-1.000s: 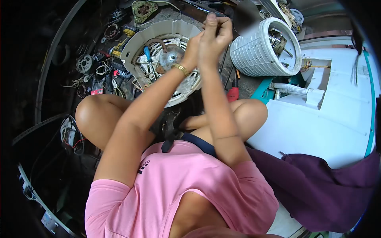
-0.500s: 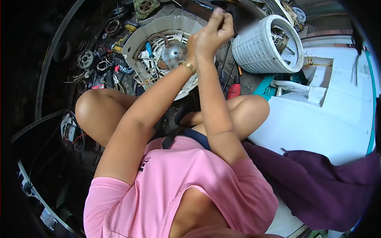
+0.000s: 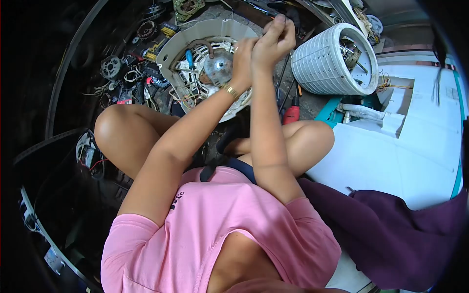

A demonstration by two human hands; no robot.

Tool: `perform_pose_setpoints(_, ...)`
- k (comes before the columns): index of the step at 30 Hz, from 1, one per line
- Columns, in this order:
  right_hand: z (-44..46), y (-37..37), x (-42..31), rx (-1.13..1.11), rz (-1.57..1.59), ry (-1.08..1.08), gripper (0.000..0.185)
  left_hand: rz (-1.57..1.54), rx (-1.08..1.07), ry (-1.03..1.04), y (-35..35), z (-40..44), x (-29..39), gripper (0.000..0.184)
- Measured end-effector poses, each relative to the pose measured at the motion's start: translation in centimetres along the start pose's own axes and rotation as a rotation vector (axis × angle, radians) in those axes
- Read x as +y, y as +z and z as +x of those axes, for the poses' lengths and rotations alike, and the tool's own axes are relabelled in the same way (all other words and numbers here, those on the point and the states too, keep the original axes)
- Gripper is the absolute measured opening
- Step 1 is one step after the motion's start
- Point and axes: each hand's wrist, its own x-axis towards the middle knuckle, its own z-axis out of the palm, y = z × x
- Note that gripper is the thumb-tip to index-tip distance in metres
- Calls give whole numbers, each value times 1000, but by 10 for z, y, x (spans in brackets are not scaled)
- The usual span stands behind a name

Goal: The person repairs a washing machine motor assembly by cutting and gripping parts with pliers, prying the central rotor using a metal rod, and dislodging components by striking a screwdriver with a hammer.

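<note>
My right hand (image 3: 273, 44) is closed with the thumb on top, raised beyond the tub. Pressed beside its wrist is my left hand (image 3: 243, 63), which wears a gold watch (image 3: 230, 91). Its fingers are curled and partly hidden behind the right hand. Whatever either hand grips cannot be made out. Below and left of them lies a round grey plastic tub part (image 3: 171, 41) with a ribbed white base. A metal disc (image 3: 218, 68) sits at its centre. A blue-handled screwdriver (image 3: 189, 58) lies inside it, near a brown curved piece.
Right of the hands, a white perforated basket (image 3: 317, 58) lies tipped over. A red bottle (image 3: 291, 113) stands by my knee. A large white appliance body (image 3: 361, 146) lies at right under purple cloth (image 3: 405, 234). Tools, a yellow drill (image 3: 154, 50) and motor parts (image 3: 111, 67) crowd the left.
My left hand shows more beside the right wrist, its fingers now partly visible. A dark blurred shape beside the right hand is gone. The view has shifted slightly.
</note>
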Motion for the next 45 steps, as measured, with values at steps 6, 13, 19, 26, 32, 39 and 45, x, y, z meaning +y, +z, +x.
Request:
perform_pose_setpoints(6,54,-32,16,-836,665,335,50,164,-496,-685,7,-127,-95,36)
perform_pose_setpoints(13,-1,17,-4,174,-207,8,44,449,-1314,-627,15,-133,-132,44)
perform_pose_setpoints(19,45,-16,5,-725,554,439,55,541,-1507,-559,21,-141,-161,41)
perform_pose_setpoints(26,-1,6,7,216,-308,-251,22,517,-1741,-427,37,-161,-202,54)
perform_pose_setpoints(32,22,-31,4,-388,462,270,37,492,-2193,-472,-63,29,-143,66)
perform_pose_setpoints(39,27,-18,-4,-8,18,138,37,985,-1435,-394,-274,213,-238,49)
perform_pose_setpoints(45,15,-2,5,-186,190,165,53,893,-1001,-178,-242,189,-201,66)
